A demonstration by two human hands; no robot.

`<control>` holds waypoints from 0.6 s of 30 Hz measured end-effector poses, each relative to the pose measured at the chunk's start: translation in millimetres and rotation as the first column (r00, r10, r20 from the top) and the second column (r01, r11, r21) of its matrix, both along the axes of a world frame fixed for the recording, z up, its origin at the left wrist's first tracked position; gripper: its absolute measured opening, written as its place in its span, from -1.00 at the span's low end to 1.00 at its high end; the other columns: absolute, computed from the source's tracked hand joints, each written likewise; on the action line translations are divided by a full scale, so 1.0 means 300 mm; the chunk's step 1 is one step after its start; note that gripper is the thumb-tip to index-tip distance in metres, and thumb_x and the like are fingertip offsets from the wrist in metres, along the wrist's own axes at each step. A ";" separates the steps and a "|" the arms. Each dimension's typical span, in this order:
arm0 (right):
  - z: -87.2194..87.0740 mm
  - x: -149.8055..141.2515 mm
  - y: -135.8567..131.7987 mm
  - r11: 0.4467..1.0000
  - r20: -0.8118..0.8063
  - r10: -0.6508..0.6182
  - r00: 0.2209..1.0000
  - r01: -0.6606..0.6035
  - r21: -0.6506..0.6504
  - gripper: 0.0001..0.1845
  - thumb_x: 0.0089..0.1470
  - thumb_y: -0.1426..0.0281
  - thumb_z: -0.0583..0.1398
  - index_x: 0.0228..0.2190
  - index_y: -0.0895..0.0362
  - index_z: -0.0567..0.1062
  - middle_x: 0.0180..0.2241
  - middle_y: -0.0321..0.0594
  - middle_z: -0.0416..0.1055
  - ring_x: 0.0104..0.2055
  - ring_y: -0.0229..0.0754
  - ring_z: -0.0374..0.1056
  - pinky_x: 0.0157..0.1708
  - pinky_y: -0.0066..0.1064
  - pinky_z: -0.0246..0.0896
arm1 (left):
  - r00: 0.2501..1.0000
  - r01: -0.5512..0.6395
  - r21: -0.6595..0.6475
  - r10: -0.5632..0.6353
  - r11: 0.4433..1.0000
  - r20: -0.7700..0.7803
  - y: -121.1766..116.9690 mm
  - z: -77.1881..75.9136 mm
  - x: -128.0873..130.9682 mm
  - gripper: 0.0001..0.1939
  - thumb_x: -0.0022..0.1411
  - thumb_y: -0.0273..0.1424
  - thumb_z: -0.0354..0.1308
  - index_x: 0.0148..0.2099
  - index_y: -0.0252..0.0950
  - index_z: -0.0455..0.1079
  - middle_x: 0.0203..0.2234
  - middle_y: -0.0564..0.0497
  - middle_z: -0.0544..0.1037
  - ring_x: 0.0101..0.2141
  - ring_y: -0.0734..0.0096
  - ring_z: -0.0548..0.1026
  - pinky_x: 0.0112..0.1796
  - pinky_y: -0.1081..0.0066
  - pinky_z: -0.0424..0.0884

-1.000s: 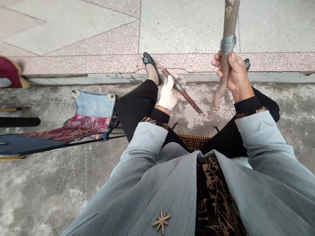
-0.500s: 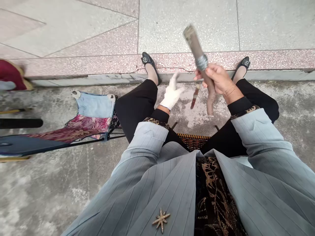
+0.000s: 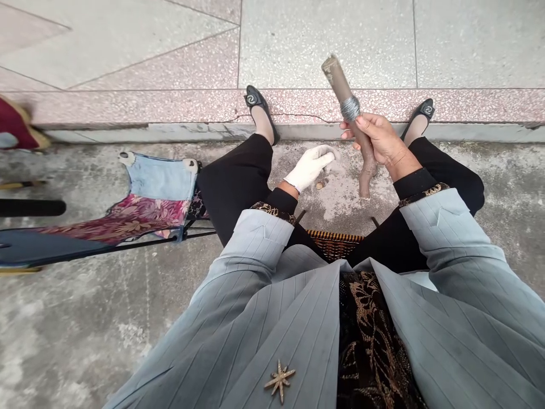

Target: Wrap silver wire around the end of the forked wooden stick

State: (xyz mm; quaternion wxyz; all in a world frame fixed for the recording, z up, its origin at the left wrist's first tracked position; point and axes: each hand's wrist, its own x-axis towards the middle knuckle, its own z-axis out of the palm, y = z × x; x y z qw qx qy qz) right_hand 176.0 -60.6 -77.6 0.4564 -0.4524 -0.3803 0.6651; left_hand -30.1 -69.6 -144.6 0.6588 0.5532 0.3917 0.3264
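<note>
My bare right hand (image 3: pixel 378 136) is closed round a crooked wooden stick (image 3: pixel 367 165) that has silver wire wound about its middle. Its thick, pale-ended part slants up and left, while the bent lower part hangs below my palm. To the left, over the concrete between my knees, my left hand (image 3: pixel 310 166) wears a white glove, fingers curled and blurred at the tips. Just below those fingers shows the round tan end of a short stick (image 3: pixel 320 184); the rest is hidden by the glove. The two hands are apart.
A folding chair (image 3: pixel 145 216) with blue and floral cloth stands at the left, near a black bar (image 3: pixel 32 207). A dark red cloth item (image 3: pixel 19 125) lies at the far left. A raised tiled step (image 3: pixel 323 106) runs ahead beneath my shoes. Woven seating (image 3: pixel 334 245) shows under me.
The short reddish-brown stick between my hands is now mostly out of sight. My gloved left hand has gone from spread fingers to curled ones, lower and further right. The wired stick's top has dipped slightly.
</note>
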 end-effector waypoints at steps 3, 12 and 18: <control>-0.022 0.026 0.023 0.998 0.085 -0.024 0.996 0.020 0.057 -0.56 0.05 -0.03 0.38 -0.25 0.05 0.52 -0.25 -0.19 0.56 -0.16 -0.11 0.54 -0.56 -0.52 0.31 | 0.992 0.124 -0.034 -0.123 0.992 0.016 -0.012 0.035 -0.002 -0.56 0.19 0.03 0.32 -0.22 -0.28 0.51 -0.57 0.06 0.42 -0.58 0.55 0.30 -0.49 0.47 0.36; -0.130 0.068 0.049 0.951 0.846 -0.066 0.528 -0.224 0.214 -0.84 0.01 0.33 0.39 -0.40 0.12 0.55 -0.45 -0.10 0.47 -0.20 0.09 0.43 -0.16 -0.11 0.33 | 0.955 0.248 0.033 -0.239 0.968 -0.177 -0.002 0.133 -0.059 -0.77 0.20 -0.21 0.24 -0.29 -0.29 0.55 -0.60 0.05 0.43 -0.62 0.50 0.34 -0.51 0.41 0.35; 0.049 0.134 -0.021 0.470 0.653 0.746 0.128 -0.797 -0.380 -0.74 -0.08 0.20 0.44 -0.37 0.10 0.70 -0.51 -0.21 0.52 -0.47 -0.14 0.35 -0.39 -0.28 0.23 | 0.921 0.318 0.170 -0.261 0.933 -0.289 0.039 0.129 -0.093 -0.83 0.10 -0.31 0.25 -0.35 -0.34 0.52 -0.54 0.05 0.50 -0.51 0.45 0.43 -0.38 0.41 0.37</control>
